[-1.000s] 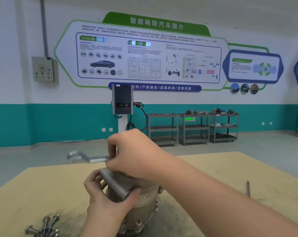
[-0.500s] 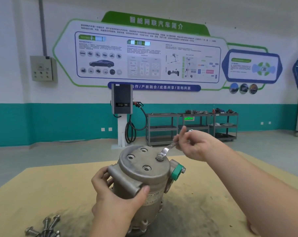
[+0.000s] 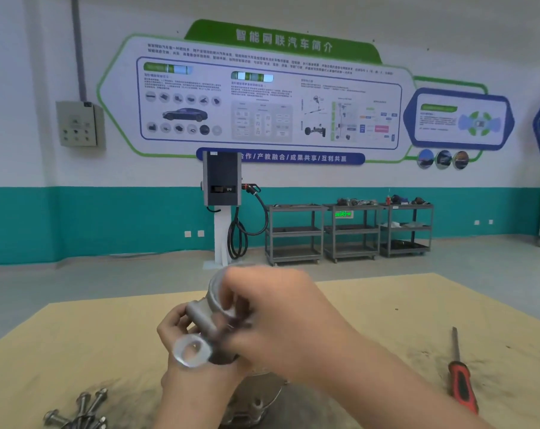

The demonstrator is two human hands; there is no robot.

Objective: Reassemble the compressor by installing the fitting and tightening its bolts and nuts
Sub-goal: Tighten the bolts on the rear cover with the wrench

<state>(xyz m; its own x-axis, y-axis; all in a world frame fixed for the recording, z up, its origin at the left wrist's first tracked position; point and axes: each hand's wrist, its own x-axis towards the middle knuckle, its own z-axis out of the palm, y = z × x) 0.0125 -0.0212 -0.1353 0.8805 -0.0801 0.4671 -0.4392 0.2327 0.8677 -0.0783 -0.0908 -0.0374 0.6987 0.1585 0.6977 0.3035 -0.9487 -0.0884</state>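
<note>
I'm looking into an automotive training workshop: a wall display [image 3: 268, 97] with car and component diagrams, a charging post [image 3: 222, 181] with its coiled cable, grey tool carts [image 3: 349, 233] along the teal-banded wall, loose bolts [image 3: 82, 410] and a screwdriver [image 3: 462, 382] on my bench [image 3: 76, 342]
</note>
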